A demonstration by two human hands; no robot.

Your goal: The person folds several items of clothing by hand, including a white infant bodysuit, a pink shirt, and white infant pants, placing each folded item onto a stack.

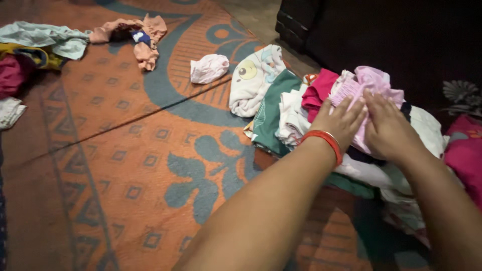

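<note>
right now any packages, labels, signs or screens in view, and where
None in view: no package, label, sign or screen.
Nearest thing to one is a cartoon print: round yellow eye on a white garment, on the rug left of the clothes pile.

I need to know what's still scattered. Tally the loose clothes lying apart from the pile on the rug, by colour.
Pink bundle: 1
Peach garment: 1
Pale blue cloth: 1
Mustard piece: 1
Maroon piece: 1
White piece: 1
Total: 6, some cut off at the left edge.
</note>
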